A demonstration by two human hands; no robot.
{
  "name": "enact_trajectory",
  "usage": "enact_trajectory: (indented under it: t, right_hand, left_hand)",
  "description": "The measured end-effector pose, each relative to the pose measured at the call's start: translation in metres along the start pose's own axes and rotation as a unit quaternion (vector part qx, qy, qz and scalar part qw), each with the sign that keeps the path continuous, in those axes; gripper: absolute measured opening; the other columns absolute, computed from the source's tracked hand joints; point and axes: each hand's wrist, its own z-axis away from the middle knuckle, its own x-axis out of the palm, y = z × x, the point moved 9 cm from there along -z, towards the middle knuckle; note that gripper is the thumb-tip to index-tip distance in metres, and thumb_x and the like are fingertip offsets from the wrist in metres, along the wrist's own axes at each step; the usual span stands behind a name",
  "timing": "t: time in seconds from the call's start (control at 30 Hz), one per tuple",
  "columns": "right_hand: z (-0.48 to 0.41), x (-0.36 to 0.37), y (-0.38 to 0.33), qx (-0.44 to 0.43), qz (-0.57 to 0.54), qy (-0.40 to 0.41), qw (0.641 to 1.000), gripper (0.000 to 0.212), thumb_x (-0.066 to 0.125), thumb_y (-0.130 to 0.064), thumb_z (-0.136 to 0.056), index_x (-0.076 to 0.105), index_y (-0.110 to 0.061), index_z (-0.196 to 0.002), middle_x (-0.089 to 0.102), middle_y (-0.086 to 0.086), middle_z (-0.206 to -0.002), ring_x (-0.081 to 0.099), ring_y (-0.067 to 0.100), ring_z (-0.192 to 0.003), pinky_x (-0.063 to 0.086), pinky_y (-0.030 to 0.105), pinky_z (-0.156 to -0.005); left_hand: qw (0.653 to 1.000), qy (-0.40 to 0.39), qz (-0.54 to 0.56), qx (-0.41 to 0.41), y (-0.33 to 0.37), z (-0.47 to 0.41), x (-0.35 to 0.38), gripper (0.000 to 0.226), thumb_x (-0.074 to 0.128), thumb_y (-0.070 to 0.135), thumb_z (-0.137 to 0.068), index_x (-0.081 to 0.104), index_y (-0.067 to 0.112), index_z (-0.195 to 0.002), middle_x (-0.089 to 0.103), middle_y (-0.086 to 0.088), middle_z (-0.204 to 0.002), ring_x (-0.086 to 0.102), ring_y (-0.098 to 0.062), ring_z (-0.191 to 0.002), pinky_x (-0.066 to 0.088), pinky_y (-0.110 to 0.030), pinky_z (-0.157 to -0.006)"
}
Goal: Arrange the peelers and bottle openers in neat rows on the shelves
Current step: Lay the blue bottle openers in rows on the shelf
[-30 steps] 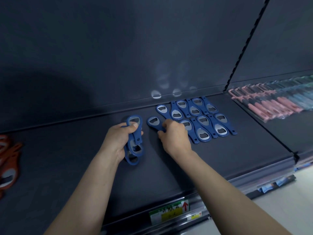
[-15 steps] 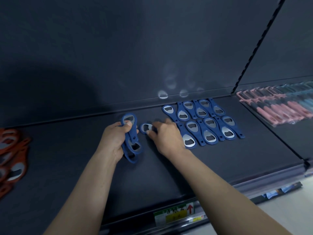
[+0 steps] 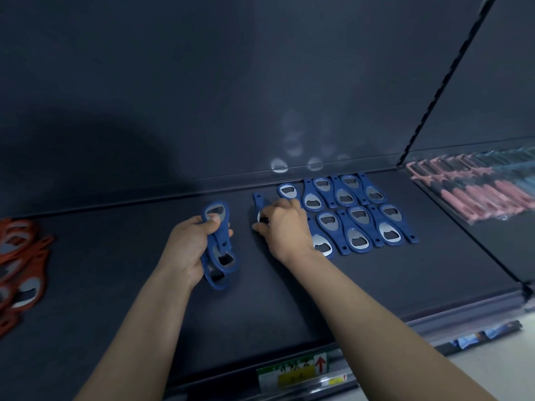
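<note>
Several blue bottle openers lie in two neat rows on the dark shelf, right of centre. My left hand grips a stack of blue bottle openers just above the shelf, thumb on the top one. My right hand pinches a single blue bottle opener at the left end of the rows, its handle pointing toward the back panel. Most of that opener is hidden under my fingers.
A loose pile of orange bottle openers lies at the shelf's far left. Pink and teal peelers fill the neighbouring shelf section on the right, past a slotted upright. A price label sits on the front rail.
My right hand has turned the single blue opener so its handle points back and has brought it in beside the rows. The left hand keeps holding its stack.
</note>
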Motion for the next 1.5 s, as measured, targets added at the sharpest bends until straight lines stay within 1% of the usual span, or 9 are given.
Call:
enact_trajectory:
  t: [0.4, 0.6, 0.73, 0.83, 0.97, 1.07, 1.2, 1.33, 1.5]
  right_hand:
    - [-0.017, -0.013, 0.02, -0.018, 0.083, 0.049, 0.995, 0.024, 0.048, -0.032, -0.095, 0.07, -0.021, -0.096, 0.053, 0.0, -0.118, 0.031, 0.028, -0.106, 0.027, 0.033, -0.085]
    - [-0.018, -0.018, 0.032, -0.007, 0.06, 0.058, 0.997, 0.027, 0.049, -0.032, -0.095, 0.065, -0.019, -0.113, 0.051, 0.002, -0.124, 0.032, 0.029, -0.115, 0.028, 0.033, -0.091]
    - [-0.009, -0.03, 0.033, -0.023, -0.122, 0.072, 0.99, 0.029, 0.053, -0.024, -0.094, 0.063, -0.014, -0.119, 0.062, 0.004, -0.115, 0.045, 0.021, -0.109, 0.036, 0.026, -0.089]
    - [-0.002, -0.023, 0.03, 0.012, -0.355, -0.033, 0.934, 0.033, 0.064, -0.032, -0.087, 0.064, -0.013, -0.115, 0.066, -0.001, -0.099, 0.058, 0.009, -0.091, 0.045, 0.017, -0.081]
    - [0.004, -0.019, 0.035, 0.063, -0.418, -0.076, 0.903, 0.032, 0.067, -0.016, -0.086, 0.06, -0.009, -0.117, 0.056, -0.003, -0.083, 0.056, 0.006, -0.07, 0.047, 0.015, -0.071]
    - [0.01, -0.024, 0.047, 0.103, -0.457, -0.058, 0.882, 0.011, 0.063, -0.008, -0.088, 0.058, -0.008, -0.098, 0.057, -0.001, -0.071, 0.053, 0.008, -0.055, 0.043, 0.011, -0.051]
    - [0.018, -0.033, 0.069, 0.138, -0.412, -0.025, 0.9, 0.018, 0.063, -0.006, -0.086, 0.053, -0.016, -0.075, 0.057, -0.002, -0.065, 0.052, 0.01, -0.05, 0.041, 0.017, -0.049]
    - [0.032, -0.029, 0.076, 0.148, -0.362, -0.038, 0.92, 0.01, 0.065, -0.009, -0.086, 0.056, -0.012, -0.088, 0.059, -0.001, -0.069, 0.055, 0.01, -0.054, 0.042, 0.018, -0.05]
    - [0.033, -0.032, 0.07, 0.131, -0.253, 0.005, 0.959, 0.016, 0.066, -0.016, -0.085, 0.056, -0.01, -0.097, 0.063, 0.008, -0.092, 0.061, 0.023, -0.082, 0.05, 0.031, -0.067]
  left_hand:
    - [1.0, -0.001, -0.011, 0.002, 0.001, 0.003, 0.014, 0.009, 0.058, 0.016, -0.091, 0.064, 0.009, -0.09, 0.073, 0.0, -0.068, 0.07, -0.01, -0.067, 0.05, -0.028, -0.056]
    - [0.999, -0.026, -0.019, -0.004, -0.001, 0.005, 0.028, 0.009, 0.061, 0.018, -0.089, 0.065, 0.01, -0.093, 0.073, -0.006, -0.074, 0.071, -0.012, -0.068, 0.051, -0.025, -0.047]
    - [0.999, -0.038, -0.019, -0.002, -0.003, 0.008, 0.043, 0.006, 0.061, 0.016, -0.088, 0.064, 0.011, -0.088, 0.071, -0.005, -0.068, 0.069, -0.013, -0.061, 0.051, -0.024, -0.046]
    - [0.998, -0.057, -0.028, -0.001, -0.005, 0.01, 0.057, 0.007, 0.062, 0.017, -0.087, 0.065, 0.012, -0.083, 0.068, -0.002, -0.065, 0.064, -0.011, -0.053, 0.049, -0.022, -0.047]
    - [0.993, -0.098, -0.062, -0.01, -0.01, 0.016, 0.071, 0.014, 0.063, 0.023, -0.087, 0.068, 0.012, -0.093, 0.07, -0.001, -0.073, 0.063, -0.01, -0.058, 0.048, -0.021, -0.049]
    - [0.992, -0.086, -0.088, -0.006, -0.013, 0.019, 0.072, 0.023, 0.058, 0.027, -0.09, 0.064, 0.005, -0.086, 0.059, -0.001, -0.062, 0.053, -0.013, -0.052, 0.044, -0.019, -0.046]
    - [0.996, -0.041, -0.077, 0.011, -0.01, 0.02, 0.063, 0.023, 0.051, 0.022, -0.096, 0.065, 0.008, -0.084, 0.042, 0.0, -0.057, 0.044, -0.012, -0.051, 0.04, -0.021, -0.05]
    - [0.998, -0.027, -0.054, 0.012, -0.01, 0.022, 0.057, 0.023, 0.05, 0.019, -0.096, 0.064, 0.009, -0.081, 0.042, 0.0, -0.057, 0.044, -0.012, -0.052, 0.04, -0.019, -0.047]
    - [0.998, -0.033, -0.046, 0.025, -0.012, 0.028, 0.055, 0.022, 0.051, 0.016, -0.096, 0.064, 0.008, -0.081, 0.043, 0.0, -0.057, 0.043, -0.012, -0.051, 0.041, -0.017, -0.045]
